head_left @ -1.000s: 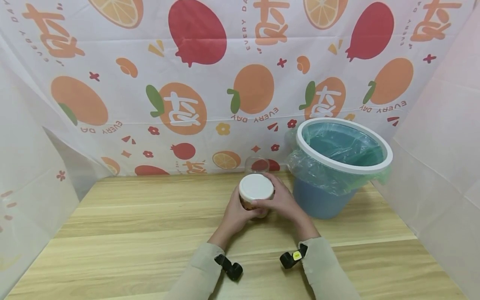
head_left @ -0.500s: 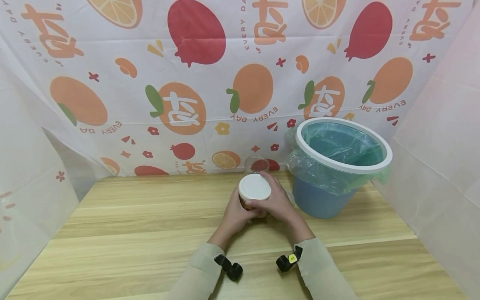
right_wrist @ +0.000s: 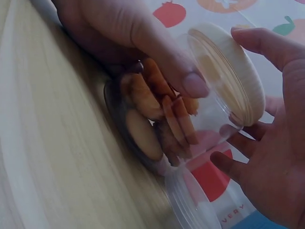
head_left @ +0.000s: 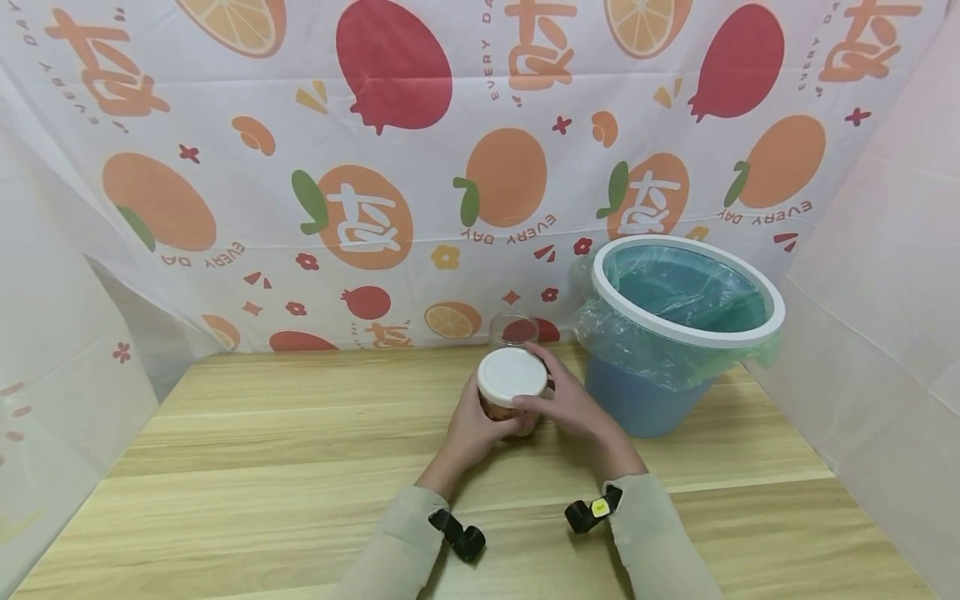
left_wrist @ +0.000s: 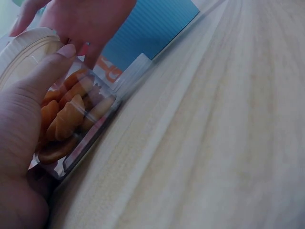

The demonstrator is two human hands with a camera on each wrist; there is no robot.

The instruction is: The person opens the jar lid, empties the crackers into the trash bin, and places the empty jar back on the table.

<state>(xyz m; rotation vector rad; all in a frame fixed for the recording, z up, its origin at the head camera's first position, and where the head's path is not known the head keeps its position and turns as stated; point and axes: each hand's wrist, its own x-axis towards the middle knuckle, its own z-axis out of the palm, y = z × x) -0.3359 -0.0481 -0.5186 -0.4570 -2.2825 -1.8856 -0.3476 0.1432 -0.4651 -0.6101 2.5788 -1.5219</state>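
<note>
A clear plastic jar [left_wrist: 102, 98] with a white screw lid [head_left: 513, 377] stands upright on the wooden table, partly filled with orange-brown snack pieces [left_wrist: 66, 117]. My left hand [head_left: 474, 423] grips the jar's body low down, its thumb lying along the clear wall. At the lid, my right hand [head_left: 568, 402] has its thumb on the near edge of the rim and its fingers around the far right side, as the right wrist view shows. The lid sits on the jar's mouth. The left hand's fingers behind the jar are mostly hidden.
Right behind the jar stands another clear container [head_left: 513, 327], close to the fruit-print cloth [head_left: 442, 192]. To the right is a blue bin [head_left: 645, 400] with a white rim and green liner bag. Pale cloth walls flank the wooden table [head_left: 300, 467].
My right hand and wrist swung a little left around the lid, then back to the right, its thumb shifting along the rim. The left hand and jar stay in place.
</note>
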